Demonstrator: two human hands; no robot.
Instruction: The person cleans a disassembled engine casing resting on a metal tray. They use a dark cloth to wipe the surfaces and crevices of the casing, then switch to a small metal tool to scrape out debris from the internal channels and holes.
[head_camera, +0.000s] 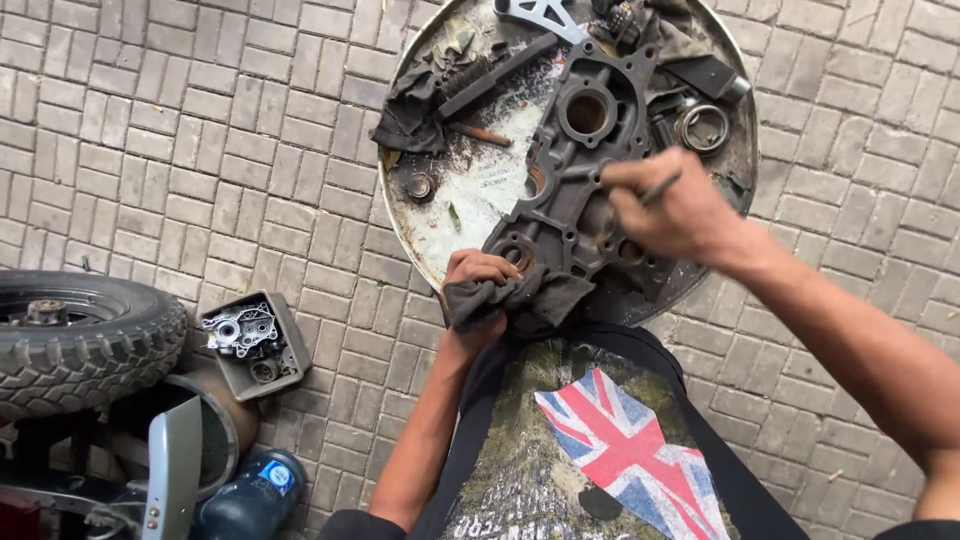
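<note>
- Engine cover (570, 190), dark cast metal, lies across the round metal tray (450, 215) in upper centre of frame, near end hanging over the tray's lower rim toward me.
- Progress, my read: cover is off the machine and mid-clean. Bores and recesses look partly cleared, surface is grimy and rust shows in the lower holes. Tray floor is speckled with dirt. Plenty left to scrape and wipe.
- My right hand (665, 205), right of centre, sits over the cover's middle. Fingers pinched tight on a thin metal tool (660, 187), pen-style grip; tip hidden behind my knuckles, so can't tell what it touches.
- My left hand (485, 285), centre frame at the cover's lower end, fingers curled closed around a dark rag (520, 297), pressed against the cover's edge by the small lower bore.
- Also on the tray: another rag (410, 110) at left, a stiff brush (470, 72) beside it, a metal ring (703, 126) at right, a light bracket (545, 15) at top.
- Lower left of frame: knobby tyre (85, 335), grey box (255, 340) of small parts on the paving, blue bottle (250, 500) near the bottom edge.
</note>
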